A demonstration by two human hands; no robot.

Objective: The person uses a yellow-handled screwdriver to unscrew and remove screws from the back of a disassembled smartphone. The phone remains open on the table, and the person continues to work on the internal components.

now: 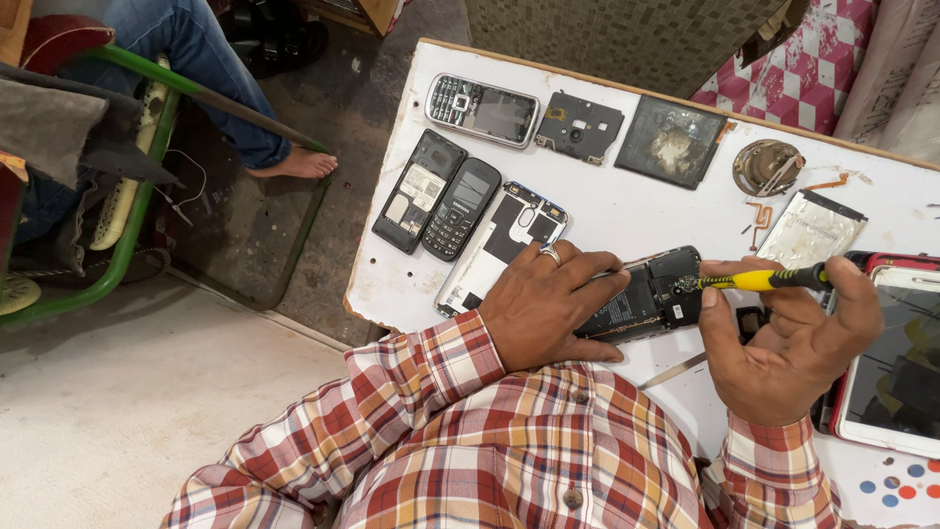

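An open phone is held flat on the white table by the left hand, which is pressed down on its near end. A yellow screwdriver is pinched in the right hand, its tip set on the phone's far end — on a screw, it seems, though that is too small to tell. So a screw is likely being turned. Next, the tip should be kept straight and the phone still. The phone's long side runs left to right, tilted up a bit — the screwdriver lies along much the same line.
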